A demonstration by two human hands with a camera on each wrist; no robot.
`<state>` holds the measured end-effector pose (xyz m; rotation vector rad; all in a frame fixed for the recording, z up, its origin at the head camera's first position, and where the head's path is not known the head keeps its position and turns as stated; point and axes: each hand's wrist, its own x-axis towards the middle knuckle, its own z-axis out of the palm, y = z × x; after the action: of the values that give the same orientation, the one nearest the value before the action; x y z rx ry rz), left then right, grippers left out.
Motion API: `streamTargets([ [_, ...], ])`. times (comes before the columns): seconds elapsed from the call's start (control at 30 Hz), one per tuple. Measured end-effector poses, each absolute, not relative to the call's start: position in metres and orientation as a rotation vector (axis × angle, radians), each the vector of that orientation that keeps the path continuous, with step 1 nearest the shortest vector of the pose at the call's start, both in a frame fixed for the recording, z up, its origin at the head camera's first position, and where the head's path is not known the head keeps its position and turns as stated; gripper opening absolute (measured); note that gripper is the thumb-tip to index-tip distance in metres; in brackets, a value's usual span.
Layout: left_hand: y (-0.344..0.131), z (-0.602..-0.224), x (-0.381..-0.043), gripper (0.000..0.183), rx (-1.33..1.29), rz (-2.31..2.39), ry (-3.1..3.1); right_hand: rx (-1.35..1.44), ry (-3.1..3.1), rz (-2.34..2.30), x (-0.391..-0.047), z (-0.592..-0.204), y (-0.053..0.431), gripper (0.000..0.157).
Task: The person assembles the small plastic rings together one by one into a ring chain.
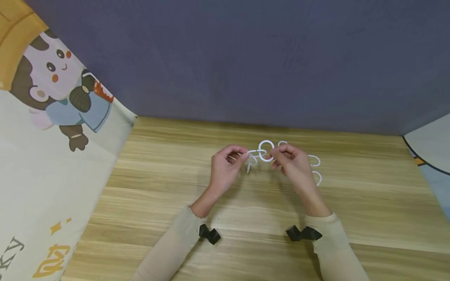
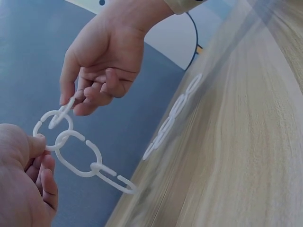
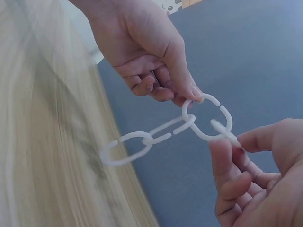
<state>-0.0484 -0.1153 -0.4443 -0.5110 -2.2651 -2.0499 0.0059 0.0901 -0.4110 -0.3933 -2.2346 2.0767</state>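
My left hand (image 1: 226, 166) pinches a white plastic C-shaped chain link (image 3: 230, 118) between thumb and fingertips. Two more white links dangle from it in a row, a middle link (image 2: 71, 169) and an end link (image 3: 127, 162). Opposite, my right hand (image 1: 295, 166) pinches another white link (image 1: 266, 141) with thumb and index finger. That link overlaps the left hand's link in both wrist views, and its lower part is hidden by the right fingertips. Each hanging link shows a small gap in its loop.
Several loose white links (image 2: 177, 105) lie in a line on the wooden table (image 1: 168, 164), beside and partly behind the right hand. A dark blue-grey panel (image 1: 225, 62) rises at the table's back edge. A cartoon-printed sheet (image 1: 31, 156) borders the left side.
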Motion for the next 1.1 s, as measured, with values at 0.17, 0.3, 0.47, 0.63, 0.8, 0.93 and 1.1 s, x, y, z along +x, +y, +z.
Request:
streamTargets([
  [0.17, -0.117, -0.445, -0.050, 0.009, -0.487, -2.064, -2.244, -0.367, -2.301, 2.046, 0.006, -0.410, 0.094, 0.016],
  [0.3, -0.117, -0.446, -0.051, 0.009, -0.481, -2.073, -2.212, -0.368, -2.313, 2.015, 0.006, -0.410, 0.096, 0.021],
  [0.47, -0.116, -0.446, -0.050, 0.010, -0.469, -2.094, -2.187, -0.362, -2.297, 2.001, 0.005, -0.409, 0.098, 0.029],
  [0.63, -0.116, -0.446, -0.050, 0.010, -0.458, -2.083, -2.188, -0.319, -2.284, 2.023, 0.006, -0.408, 0.102, 0.033],
  [0.8, -0.116, -0.448, -0.051, 0.010, -0.459, -2.084, -2.188, -0.294, -2.275, 2.082, 0.005, -0.408, 0.105, 0.042],
  [0.93, -0.116, -0.450, -0.053, 0.011, -0.447, -2.087, -2.195, -0.271, -2.282, 2.130, 0.004, -0.409, 0.106, 0.045],
  [1.1, -0.116, -0.451, -0.055, 0.013, -0.458, -2.094, -2.225, -0.217, -2.299, 2.179, 0.002, -0.410, 0.107, 0.046],
])
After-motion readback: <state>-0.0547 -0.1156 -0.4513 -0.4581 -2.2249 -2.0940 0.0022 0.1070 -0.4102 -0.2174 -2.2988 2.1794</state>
